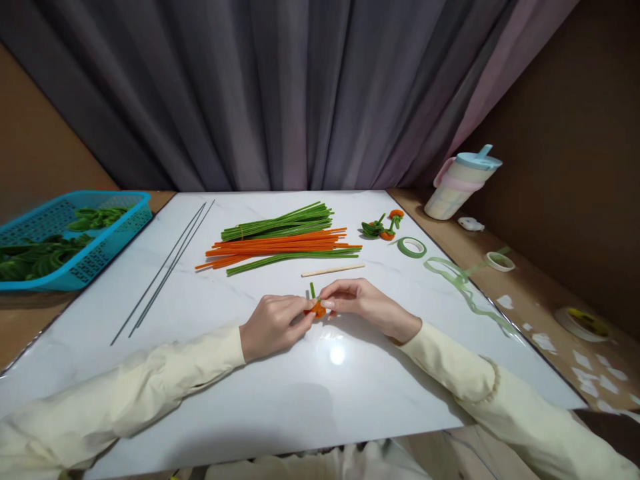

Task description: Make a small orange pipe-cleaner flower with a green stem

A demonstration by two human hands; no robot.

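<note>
Orange-and-green piece (319, 309), orange stems (275, 245), green stems (280, 225), grey-veined white tabletop (400, 390)

The tabletop (270, 390) is smooth, glossy; the basket (103, 261) plastic; the orange piece (319, 309) apparently fuzzy.

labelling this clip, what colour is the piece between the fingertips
The piece is orange with a green stem; head view shows it.

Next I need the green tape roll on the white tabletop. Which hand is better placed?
Right hand, most likely: it is nearer the tape roll; the left hand would have farther to reach. Both hands have fingertips on the small orange piece, though.
</note>
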